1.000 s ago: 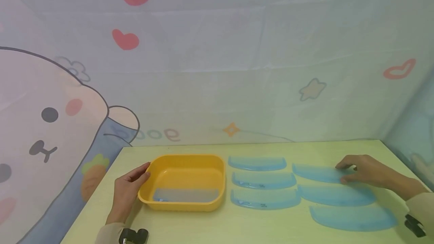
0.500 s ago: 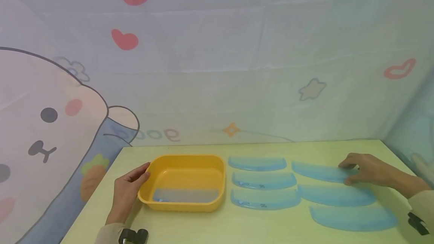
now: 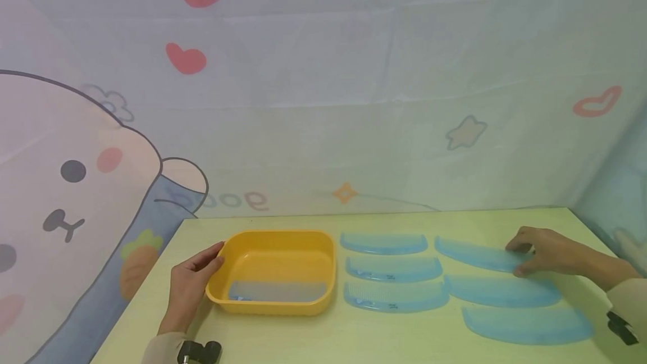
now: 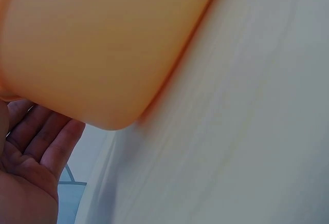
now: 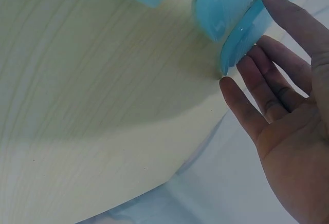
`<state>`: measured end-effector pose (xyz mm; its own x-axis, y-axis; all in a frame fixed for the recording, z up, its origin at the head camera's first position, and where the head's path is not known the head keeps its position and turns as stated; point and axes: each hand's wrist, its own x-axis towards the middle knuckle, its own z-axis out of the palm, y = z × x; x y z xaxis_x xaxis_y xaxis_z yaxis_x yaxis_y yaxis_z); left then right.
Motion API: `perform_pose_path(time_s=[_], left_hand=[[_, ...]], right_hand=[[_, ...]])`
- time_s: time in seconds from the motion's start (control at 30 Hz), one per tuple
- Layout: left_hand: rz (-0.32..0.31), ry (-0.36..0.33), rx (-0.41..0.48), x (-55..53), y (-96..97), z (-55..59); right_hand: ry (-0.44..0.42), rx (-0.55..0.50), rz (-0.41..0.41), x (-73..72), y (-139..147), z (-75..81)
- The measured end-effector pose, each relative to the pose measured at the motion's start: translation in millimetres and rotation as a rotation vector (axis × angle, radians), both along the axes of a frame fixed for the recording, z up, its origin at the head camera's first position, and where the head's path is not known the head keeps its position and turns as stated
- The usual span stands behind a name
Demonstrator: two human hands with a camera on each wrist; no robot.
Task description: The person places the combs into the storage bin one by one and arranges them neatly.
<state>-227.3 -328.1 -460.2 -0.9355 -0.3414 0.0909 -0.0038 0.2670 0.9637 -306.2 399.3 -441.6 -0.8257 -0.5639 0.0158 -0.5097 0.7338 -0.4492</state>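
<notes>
My left hand (image 3: 188,282) grips the left end of a yellow plastic basin (image 3: 275,309), its thumb at the rim and its fingers along the outside. Inside the basin, against the near wall, lies one translucent comb (image 3: 283,291). At the back right, my right hand (image 3: 551,253) pinches the right end of a translucent blue comb (image 3: 472,253). In the right wrist view that comb (image 5: 240,41) stands tilted, its toothed edge raised between thumb (image 5: 293,16) and fingers. The hand covers its right end in the head view.
Two more blue combs, a middle one (image 3: 500,291) and a near one (image 3: 525,326), lie below the right hand. Left of them three combs form a column: back (image 3: 384,245), middle (image 3: 394,270) and front (image 3: 396,297). A printed cloth (image 3: 323,100) hangs behind the table (image 3: 354,341).
My right hand has shifted slightly right and back, and the left end of its comb has swung toward the back of the table. The left hand and basin have stayed put.
</notes>
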Motion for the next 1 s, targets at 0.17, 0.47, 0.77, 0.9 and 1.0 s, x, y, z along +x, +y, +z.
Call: perform_pose_path(time_s=[0.17,0.47,0.77,0.9,1.0], left_hand=[[-0.003,0.001,0.004,0.6,0.7,0.7],[-0.001,-0.008,-0.006,1.3,0.8,1.7],[0.0,-0.008,-0.004,2.4,0.7,1.9],[0.006,-0.003,-0.009,2.9,2.2,3.1],[0.006,-0.001,-0.014,2.9,2.9,3.7]], right_hand=[[-0.015,-0.014,-0.036,1.0,0.2,-3.4],[-0.004,0.007,-0.072,3.3,-2.6,1.1],[0.03,-0.013,-0.034,5.1,-2.8,2.1],[0.04,-0.014,-0.04,6.4,-3.3,2.6],[0.043,-0.006,-0.062,8.0,-5.0,5.1]])
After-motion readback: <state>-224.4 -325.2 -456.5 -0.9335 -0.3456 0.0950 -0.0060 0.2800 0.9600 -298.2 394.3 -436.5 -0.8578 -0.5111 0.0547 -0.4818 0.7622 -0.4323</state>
